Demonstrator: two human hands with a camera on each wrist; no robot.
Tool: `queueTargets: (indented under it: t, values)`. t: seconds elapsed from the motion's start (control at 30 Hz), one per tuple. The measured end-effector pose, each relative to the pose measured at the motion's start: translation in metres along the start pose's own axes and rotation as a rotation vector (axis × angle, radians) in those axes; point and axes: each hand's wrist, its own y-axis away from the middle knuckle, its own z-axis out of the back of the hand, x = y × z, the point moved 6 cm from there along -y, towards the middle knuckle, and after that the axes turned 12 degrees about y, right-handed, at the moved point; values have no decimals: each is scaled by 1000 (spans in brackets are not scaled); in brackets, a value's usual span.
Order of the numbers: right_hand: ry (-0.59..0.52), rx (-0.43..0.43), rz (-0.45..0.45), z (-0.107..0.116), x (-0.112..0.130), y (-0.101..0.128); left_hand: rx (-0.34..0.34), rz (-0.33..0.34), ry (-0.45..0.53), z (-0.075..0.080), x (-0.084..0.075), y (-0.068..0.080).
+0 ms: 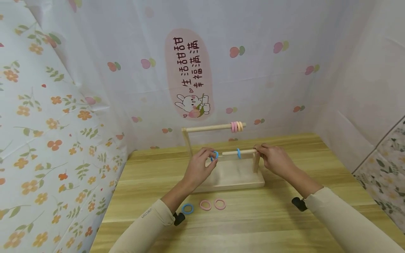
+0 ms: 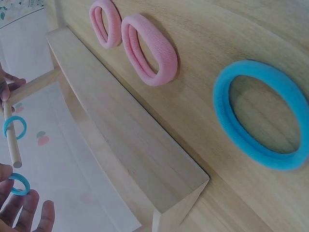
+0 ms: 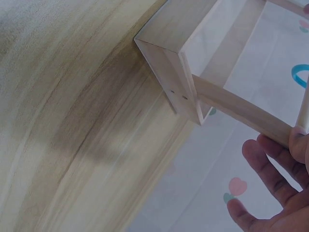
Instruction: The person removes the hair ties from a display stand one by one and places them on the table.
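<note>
Fingers of the left hand [image 1: 199,165] pinch a blue ring [image 1: 214,155] just off the free end of the low rod [image 1: 238,152], where another blue ring [image 1: 238,153] hangs, while the right hand [image 1: 274,160] grips the rod's other end at the post [image 1: 256,163], above the surface [image 1: 253,218].

Pale wooden table [image 1: 284,225] in a nook of floral cloth walls [image 1: 47,123], rabbit sticker [image 1: 190,75] behind.

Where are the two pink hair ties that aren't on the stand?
In the head view, the two pink ties lie side by side on the table, just in front of the stand, right of the loose blue tie.
</note>
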Motion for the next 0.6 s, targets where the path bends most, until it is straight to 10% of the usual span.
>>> queueTargets:
  t: [0.6]
  values:
    - [7, 14, -3, 0, -1, -1, 7, 0, -53, 5, -4, 6]
